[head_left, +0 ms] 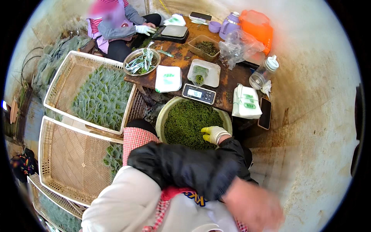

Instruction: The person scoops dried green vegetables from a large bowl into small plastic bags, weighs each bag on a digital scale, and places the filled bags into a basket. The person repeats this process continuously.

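Note:
A round pale tub [159, 123] sits before me, filled with small dark-green, bead-like sprigs [189, 121]. My right hand [213, 135], in a white glove with yellow fingers, rests on the sprigs at the tub's near right side. Its fingers are apart, with nothing visible gripped. My left arm reaches across my body to the right. At its end my bare left hand [255, 207] is smeared by motion, its fingers unreadable. Beyond the tub, a digital scale [199, 94] carries a white tray [212, 75] holding a small clear bag of green sprigs [199, 75].
Stacks of printed bags [168, 79] [246, 102] flank the scale on the wooden table [177, 58]. A steel bowl [126, 67], clear jug [262, 73] and phone [264, 113] lie around. Crates [58, 87] [69, 162] stand left, the upper with several filled bags. A co-worker [116, 31] sits far left.

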The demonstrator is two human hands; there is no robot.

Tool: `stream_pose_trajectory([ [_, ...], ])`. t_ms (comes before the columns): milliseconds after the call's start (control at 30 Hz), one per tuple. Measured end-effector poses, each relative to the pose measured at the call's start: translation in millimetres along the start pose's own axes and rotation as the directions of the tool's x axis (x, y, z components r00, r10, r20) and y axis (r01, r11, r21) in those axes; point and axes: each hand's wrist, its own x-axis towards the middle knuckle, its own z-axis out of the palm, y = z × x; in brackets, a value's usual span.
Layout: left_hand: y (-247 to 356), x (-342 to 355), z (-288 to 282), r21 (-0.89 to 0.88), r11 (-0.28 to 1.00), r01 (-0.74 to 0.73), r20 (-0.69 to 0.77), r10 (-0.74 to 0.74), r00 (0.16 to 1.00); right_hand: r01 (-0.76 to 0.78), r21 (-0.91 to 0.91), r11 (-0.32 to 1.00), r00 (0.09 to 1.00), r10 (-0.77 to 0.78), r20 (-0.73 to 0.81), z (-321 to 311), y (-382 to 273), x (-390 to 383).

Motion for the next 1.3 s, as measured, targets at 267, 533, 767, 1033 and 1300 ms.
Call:
stream_pose_trajectory([
  [267, 104, -325, -91, -0.024, -0.172, 0.985, -0.987, -0.156, -0.051, -0.109, 0.028, 0.994, 0.991, 0.111, -0.077, -19, 1, -20],
  [533, 91, -386, -76, 0.008, -0.673, 0.739, -0.983, -0.142, -0.119, -0.085, 0.015, 0.996, 0.996, 0.086, -0.027, -16, -6, -11],
  [767, 57, -423, -99, -0.022, -0.884, 0.467, -0.965, -0.104, -0.243, -0.045, -0.004, 0.999, 0.999, 0.045, 0.030, -14, -14, -4],
  [1033, 89, -396, -102, -0.300, -0.174, 0.938, -0.940, -0.115, -0.322, -0.046, -0.009, 0.999, 0.999, 0.046, 0.027, -14, -16, -2],
  [1300, 110, -319, -100, -0.620, 0.332, 0.711, -0.781, -0.352, -0.517, -0.079, -0.025, 0.997, 0.997, 0.079, -0.016, -11, -13, -1],
])
